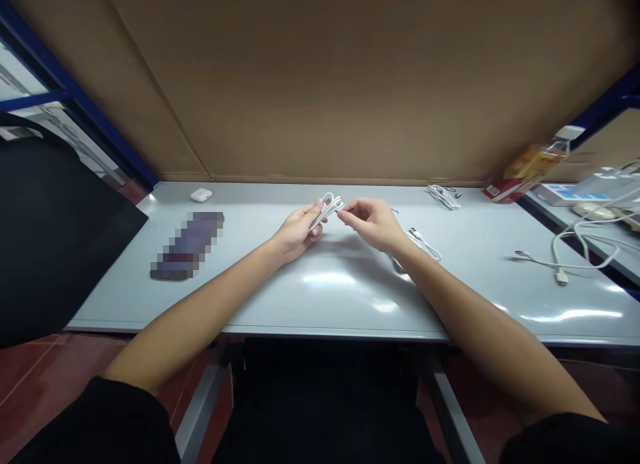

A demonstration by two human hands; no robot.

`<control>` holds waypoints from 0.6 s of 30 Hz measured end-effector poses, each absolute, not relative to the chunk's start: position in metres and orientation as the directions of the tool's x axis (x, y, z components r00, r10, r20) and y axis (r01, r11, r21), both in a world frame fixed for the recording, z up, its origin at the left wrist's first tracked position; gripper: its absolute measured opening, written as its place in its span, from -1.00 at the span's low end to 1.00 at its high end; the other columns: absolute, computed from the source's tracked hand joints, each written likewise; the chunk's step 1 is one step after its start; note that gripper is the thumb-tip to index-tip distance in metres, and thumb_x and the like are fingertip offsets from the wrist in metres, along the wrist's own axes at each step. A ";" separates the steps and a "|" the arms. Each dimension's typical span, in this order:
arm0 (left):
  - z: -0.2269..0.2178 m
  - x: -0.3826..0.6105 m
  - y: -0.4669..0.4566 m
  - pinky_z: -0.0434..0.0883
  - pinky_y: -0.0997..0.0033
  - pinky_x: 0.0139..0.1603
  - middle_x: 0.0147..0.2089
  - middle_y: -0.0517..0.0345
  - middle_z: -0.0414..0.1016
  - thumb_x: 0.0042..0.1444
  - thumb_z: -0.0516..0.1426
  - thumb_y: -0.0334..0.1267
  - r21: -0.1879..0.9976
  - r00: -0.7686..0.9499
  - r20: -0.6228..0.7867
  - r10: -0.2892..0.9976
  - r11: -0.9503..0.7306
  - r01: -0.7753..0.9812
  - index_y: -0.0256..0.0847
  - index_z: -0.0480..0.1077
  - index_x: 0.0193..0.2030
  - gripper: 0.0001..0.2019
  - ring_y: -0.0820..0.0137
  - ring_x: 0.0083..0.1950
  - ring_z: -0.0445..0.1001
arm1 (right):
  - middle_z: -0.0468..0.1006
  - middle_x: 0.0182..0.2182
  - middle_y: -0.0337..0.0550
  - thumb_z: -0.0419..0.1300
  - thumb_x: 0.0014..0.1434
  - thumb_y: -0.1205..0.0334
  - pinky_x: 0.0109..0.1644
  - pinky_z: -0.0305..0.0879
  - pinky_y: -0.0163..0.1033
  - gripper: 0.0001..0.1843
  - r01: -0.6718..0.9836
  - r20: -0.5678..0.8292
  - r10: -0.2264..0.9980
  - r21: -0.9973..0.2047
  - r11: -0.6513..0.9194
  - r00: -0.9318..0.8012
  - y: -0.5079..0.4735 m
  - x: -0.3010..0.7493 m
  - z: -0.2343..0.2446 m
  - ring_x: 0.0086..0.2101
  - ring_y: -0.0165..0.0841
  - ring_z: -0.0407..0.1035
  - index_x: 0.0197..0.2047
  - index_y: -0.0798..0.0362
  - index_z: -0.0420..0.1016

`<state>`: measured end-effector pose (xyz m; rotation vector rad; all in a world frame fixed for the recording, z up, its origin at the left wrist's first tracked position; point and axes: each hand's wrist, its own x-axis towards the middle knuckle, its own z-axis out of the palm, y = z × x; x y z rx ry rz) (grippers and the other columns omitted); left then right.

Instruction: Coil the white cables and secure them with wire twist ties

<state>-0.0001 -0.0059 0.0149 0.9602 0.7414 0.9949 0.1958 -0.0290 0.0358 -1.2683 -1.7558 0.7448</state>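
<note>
A bundled white cable [325,212] is gripped in my left hand [295,232], above the middle of the table. Its loops stick out past the thumb toward the right. Close to the bundle's right end, my right hand [373,223] has thumb and forefinger pinched on a thin black strip [339,212], which is too small to make out fully. Under and beyond my right forearm lies another white cable [425,244], partly hidden. Farther back on the right rests a coiled white cable [443,197], with small black strips [456,193] beside it.
A white earphone case [201,195] and a blurred-out dark flat object [187,246] lie on the table [280,304] at left. On the right are a tilted bottle [530,164] and a tangled white cable [590,265]. A brown panel [320,84] rises behind. A black chair back [55,231] stands left.
</note>
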 end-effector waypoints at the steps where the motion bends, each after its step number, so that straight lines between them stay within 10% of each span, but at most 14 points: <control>1: 0.014 0.000 -0.004 0.10 0.62 -0.60 -0.34 0.25 0.36 0.17 0.37 0.02 0.929 0.339 -0.108 0.935 0.216 -0.301 -0.26 0.46 -0.26 -0.64 0.68 -0.58 0.16 | 0.50 -0.48 -0.21 0.29 0.21 0.05 -0.34 0.17 -0.21 -0.78 0.503 0.292 0.947 -0.804 0.319 -0.133 -0.026 0.202 0.037 -0.47 -0.37 0.26 -0.33 0.02 0.56; 7: 0.011 -0.007 0.000 0.20 0.50 -0.54 -0.43 0.17 0.41 0.23 0.29 0.07 0.999 0.205 -0.002 0.979 -0.006 0.041 -0.23 0.60 -0.21 -0.64 0.51 -0.51 0.28 | 0.64 -0.36 -0.08 0.26 0.18 0.27 -0.23 0.22 -0.13 -0.90 0.753 0.344 0.931 -0.577 0.316 -0.127 -0.001 0.246 0.031 -0.38 -0.25 0.39 -0.35 0.00 0.61; 18: 0.011 -0.001 -0.027 0.48 0.32 -0.12 -0.03 -0.04 0.66 0.22 0.27 -0.12 0.842 0.520 0.244 0.819 -0.445 0.306 -0.18 0.62 0.05 -0.69 0.25 -0.12 0.59 | 0.63 -0.01 0.15 0.24 0.09 0.38 0.05 0.34 -0.02 -0.63 0.883 0.328 0.927 -0.362 0.299 -0.180 -0.001 0.256 0.027 0.00 0.01 0.48 -0.02 0.10 0.68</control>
